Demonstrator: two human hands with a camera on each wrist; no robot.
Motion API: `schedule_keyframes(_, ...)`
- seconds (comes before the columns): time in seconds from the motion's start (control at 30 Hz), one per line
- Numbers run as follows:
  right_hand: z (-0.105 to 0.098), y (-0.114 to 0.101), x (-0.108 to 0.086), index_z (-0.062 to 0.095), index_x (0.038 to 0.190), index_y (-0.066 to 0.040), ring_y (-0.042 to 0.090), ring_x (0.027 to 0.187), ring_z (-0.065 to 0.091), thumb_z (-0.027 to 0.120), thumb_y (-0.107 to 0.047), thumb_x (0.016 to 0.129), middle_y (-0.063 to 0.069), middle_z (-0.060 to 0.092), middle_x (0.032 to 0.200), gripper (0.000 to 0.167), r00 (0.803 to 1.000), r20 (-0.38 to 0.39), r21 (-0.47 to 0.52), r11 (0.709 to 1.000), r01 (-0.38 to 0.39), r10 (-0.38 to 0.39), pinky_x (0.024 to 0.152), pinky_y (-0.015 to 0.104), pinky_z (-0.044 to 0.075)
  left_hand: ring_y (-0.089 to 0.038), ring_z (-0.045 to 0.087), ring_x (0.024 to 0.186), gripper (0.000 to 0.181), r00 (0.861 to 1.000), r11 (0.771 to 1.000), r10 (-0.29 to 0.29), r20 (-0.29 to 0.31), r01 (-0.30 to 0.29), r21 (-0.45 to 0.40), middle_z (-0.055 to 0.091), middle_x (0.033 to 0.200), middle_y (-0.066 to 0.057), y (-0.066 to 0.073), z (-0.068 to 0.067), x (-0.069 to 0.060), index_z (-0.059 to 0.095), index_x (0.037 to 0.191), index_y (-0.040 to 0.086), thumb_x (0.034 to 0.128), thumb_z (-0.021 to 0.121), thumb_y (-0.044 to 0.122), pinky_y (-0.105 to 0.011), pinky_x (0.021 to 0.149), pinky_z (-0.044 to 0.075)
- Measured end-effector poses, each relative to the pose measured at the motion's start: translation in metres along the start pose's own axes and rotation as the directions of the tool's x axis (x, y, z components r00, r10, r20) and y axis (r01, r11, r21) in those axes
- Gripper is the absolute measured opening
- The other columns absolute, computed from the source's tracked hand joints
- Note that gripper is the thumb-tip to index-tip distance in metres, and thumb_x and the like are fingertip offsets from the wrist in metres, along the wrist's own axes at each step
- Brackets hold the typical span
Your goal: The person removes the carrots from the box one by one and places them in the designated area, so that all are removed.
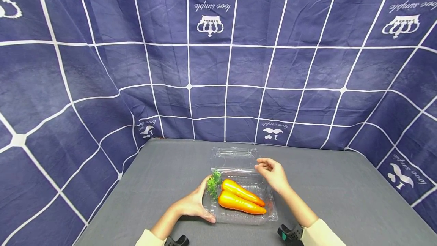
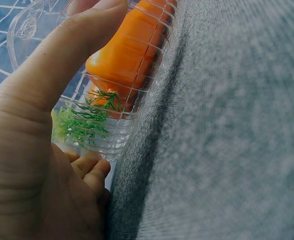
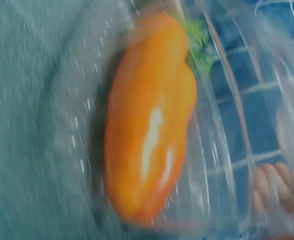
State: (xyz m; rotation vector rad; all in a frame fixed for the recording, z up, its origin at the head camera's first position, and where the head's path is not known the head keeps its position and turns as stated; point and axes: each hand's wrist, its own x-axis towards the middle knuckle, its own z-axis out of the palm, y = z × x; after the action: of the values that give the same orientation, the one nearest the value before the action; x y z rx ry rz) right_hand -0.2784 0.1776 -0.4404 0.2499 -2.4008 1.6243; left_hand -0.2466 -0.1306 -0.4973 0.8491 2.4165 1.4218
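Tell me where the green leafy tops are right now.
In the head view, the green leafy tops sit at the left side of the clear plastic container, between the left hand and the thick ends of the two carrots.

Head view: from above, facing fwd & down, whole box (image 1: 239, 221) in frame. L wrist: low close-up, facing in from greens (image 1: 213, 183) side. R wrist: close-up, opp. side. All share carrots (image 1: 239, 203).
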Motion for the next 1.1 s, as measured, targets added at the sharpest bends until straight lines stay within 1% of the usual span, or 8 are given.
schedule_keyframes(0.1, 0.013, -0.011, -0.007, 0.067, 0.107, 0.007, 0.014, 0.074, 0.061, 0.071, -0.001, 0.086, 0.008, 0.066, 0.085, 0.023, 0.996, 0.082, -0.003, 0.999, 0.034, -0.034, 0.068, 0.023, 0.050, -0.031, 0.026, 0.139, 0.134, 1.000, 1.000, 0.003, -0.003, -0.003, -0.006, 0.025, 0.154, -0.018, 0.000, 0.000, 0.000, 0.009, 0.155, 0.011, 0.0556, 0.097, 0.025, -0.050, 0.111, 0.021)
schedule_keyframes(0.2, 0.023, -0.014, -0.011, 0.067, 0.106, 0.007, 0.015, 0.074, 0.061, 0.072, -0.002, 0.085, 0.007, 0.067, 0.086, 0.023, 0.983, 0.167, -0.025, 0.997, 0.079, -0.074, 0.068, 0.024, 0.051, -0.031, 0.027, 0.138, 0.133, 1.000, 1.000, 0.006, -0.002, -0.006, -0.006, 0.025, 0.154, -0.018, 0.000, 0.001, 0.000, 0.009, 0.155, 0.010, 0.0559, 0.097, 0.025, -0.049, 0.111, 0.021)
schedule_keyframes(0.3, 0.029, -0.009, -0.013, 0.067, 0.107, 0.006, 0.014, 0.076, 0.061, 0.073, -0.008, 0.087, 0.006, 0.067, 0.088, 0.026, 0.956, 0.263, -0.044, 0.988, 0.146, -0.129, 0.068, 0.025, 0.051, -0.031, 0.027, 0.138, 0.133, 1.000, 1.000, 0.001, 0.003, -0.001, -0.005, 0.026, 0.154, -0.018, 0.000, 0.001, 0.000, 0.008, 0.155, 0.009, 0.0561, 0.097, 0.025, -0.049, 0.111, 0.021)
schedule_keyframes(0.43, 0.037, -0.003, -0.016, 0.067, 0.109, 0.003, 0.012, 0.081, 0.062, 0.074, -0.013, 0.086, 0.005, 0.068, 0.092, 0.028, 0.921, 0.356, -0.100, 0.973, 0.206, -0.159, 0.071, 0.026, 0.052, -0.032, 0.027, 0.138, 0.133, 1.000, 1.000, -0.002, 0.003, 0.002, 0.002, 0.026, 0.154, -0.019, 0.000, 0.000, 0.000, 0.008, 0.155, 0.009, 0.0563, 0.097, 0.026, -0.051, 0.111, 0.022)
schedule_keyframes(0.63, 0.044, 0.003, -0.019, 0.069, 0.108, -0.002, 0.016, 0.083, 0.063, 0.078, -0.017, 0.082, 0.002, 0.068, 0.095, 0.032, 0.898, 0.401, -0.195, 0.940, 0.279, -0.184, 0.071, 0.028, 0.051, -0.033, 0.027, 0.138, 0.133, 1.000, 1.000, -0.002, 0.004, 0.002, -0.005, 0.026, 0.153, -0.019, 0.001, 0.000, -0.002, 0.008, 0.154, 0.009, 0.0559, 0.097, 0.023, -0.051, 0.111, 0.021)
schedule_keyframes(0.83, 0.045, 0.005, -0.020, 0.070, 0.107, -0.006, 0.012, 0.079, 0.060, 0.082, -0.017, 0.076, -0.002, 0.067, 0.092, 0.034, 0.876, 0.433, -0.274, 0.895, 0.352, -0.212, 0.070, 0.028, 0.050, -0.032, 0.028, 0.137, 0.133, 1.000, 1.000, -0.007, 0.001, 0.007, -0.001, 0.027, 0.153, -0.020, 0.000, 0.001, -0.003, 0.008, 0.154, 0.008, 0.0562, 0.097, 0.023, -0.051, 0.111, 0.021)
schedule_keyframes(0.97, 0.045, 0.003, -0.020, 0.070, 0.106, -0.009, 0.009, 0.073, 0.057, 0.082, -0.015, 0.072, -0.002, 0.067, 0.090, 0.036, 0.870, 0.460, -0.319, 0.881, 0.350, -0.179, 0.065, 0.026, 0.048, -0.032, 0.028, 0.138, 0.132, 1.000, 1.000, 0.003, 0.002, -0.003, -0.004, 0.027, 0.153, -0.019, 0.000, 0.001, -0.001, 0.009, 0.154, 0.008, 0.0560, 0.097, 0.024, -0.050, 0.111, 0.020)
schedule_keyframes(1.1, 0.045, 0.001, -0.019, 0.070, 0.107, -0.010, 0.008, 0.071, 0.058, 0.083, -0.017, 0.071, -0.003, 0.068, 0.089, 0.039, 0.870, 0.473, -0.346, 0.879, 0.328, -0.139, 0.064, 0.026, 0.048, -0.032, 0.028, 0.138, 0.132, 1.000, 1.000, 0.023, 0.002, -0.023, -0.006, 0.027, 0.153, -0.019, -0.001, 0.000, 0.000, 0.009, 0.154, 0.009, 0.0567, 0.097, 0.026, -0.050, 0.112, 0.021)
